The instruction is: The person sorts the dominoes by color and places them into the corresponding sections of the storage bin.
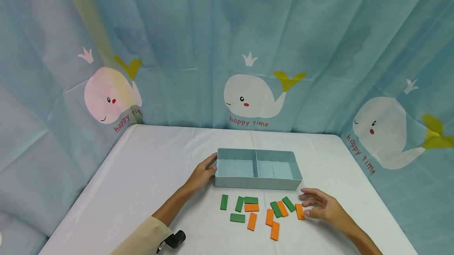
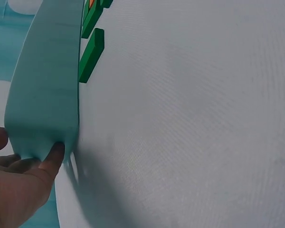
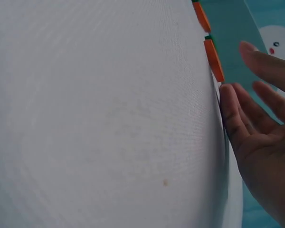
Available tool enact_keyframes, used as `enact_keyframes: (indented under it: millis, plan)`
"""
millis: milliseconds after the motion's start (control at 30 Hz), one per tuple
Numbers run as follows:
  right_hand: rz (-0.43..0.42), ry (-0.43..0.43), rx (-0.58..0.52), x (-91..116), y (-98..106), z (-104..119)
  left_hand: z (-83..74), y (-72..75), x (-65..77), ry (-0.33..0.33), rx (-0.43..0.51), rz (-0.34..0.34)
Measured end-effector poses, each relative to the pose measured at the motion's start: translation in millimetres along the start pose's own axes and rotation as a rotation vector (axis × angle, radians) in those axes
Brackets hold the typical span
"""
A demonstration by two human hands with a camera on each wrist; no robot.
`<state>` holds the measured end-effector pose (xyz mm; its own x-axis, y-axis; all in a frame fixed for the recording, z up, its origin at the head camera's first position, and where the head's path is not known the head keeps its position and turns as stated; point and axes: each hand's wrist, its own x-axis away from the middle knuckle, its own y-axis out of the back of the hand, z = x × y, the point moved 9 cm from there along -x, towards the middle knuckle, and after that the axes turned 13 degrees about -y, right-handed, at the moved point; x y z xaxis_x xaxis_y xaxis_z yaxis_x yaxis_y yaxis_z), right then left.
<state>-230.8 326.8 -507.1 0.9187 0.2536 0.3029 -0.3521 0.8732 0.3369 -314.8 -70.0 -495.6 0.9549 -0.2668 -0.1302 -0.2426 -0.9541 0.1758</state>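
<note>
A shallow grey-blue box [image 1: 259, 183] with two compartments and a divider stands on the table. My left hand [image 1: 203, 174] rests against its left end, and the left wrist view shows fingertips touching that end wall. Several green tiles [image 1: 237, 218] and orange tiles [image 1: 274, 231] lie scattered in front of the box. At the right of this group, my right hand [image 1: 324, 209] hovers with loosely bent, spread fingers beside an orange tile [image 1: 300, 212]. Nothing shows between the fingers of the right hand [image 3: 266, 137] in the right wrist view; whether a fingertip touches the tile I cannot tell.
A white cloth [image 1: 149, 160] covers the table. Blue curtains [image 1: 184, 89] printed with whales hang along the back and both sides. A black device [image 1: 176, 240] is worn at the left wrist. Some tiles lie against or partly over one another.
</note>
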Motion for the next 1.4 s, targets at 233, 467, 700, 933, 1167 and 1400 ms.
enact_keyframes:
  millis: [233, 467, 700, 933, 1167, 1400]
  plan:
    - [0.007, 0.018, 0.027, -1.0, -5.1, -1.2, 0.7, -0.4, 1.0, -0.009, 0.001, 0.001]
    - [-0.002, -0.051, 0.088, -6.5, -8.3, -8.8, 3.7, -0.4, 0.8, -0.009, 0.001, -0.001]
    - [-0.009, -0.062, 0.143, -8.0, -9.2, -8.0, 4.2, -1.1, -0.3, -0.012, 0.006, 0.001]
    - [-0.053, -0.07, 0.162, -8.0, -7.5, -5.9, 3.5, -0.3, 0.4, -0.014, -0.01, -0.009]
    - [-0.063, -0.053, 0.12, -7.2, -7.0, -2.2, 2.3, -0.4, 1.9, -0.016, 0.001, -0.012]
    - [-0.008, 0.098, 0.091, -0.1, -15.7, 18.7, 3.9, 0.7, 0.5, -0.013, 0.03, -0.03]
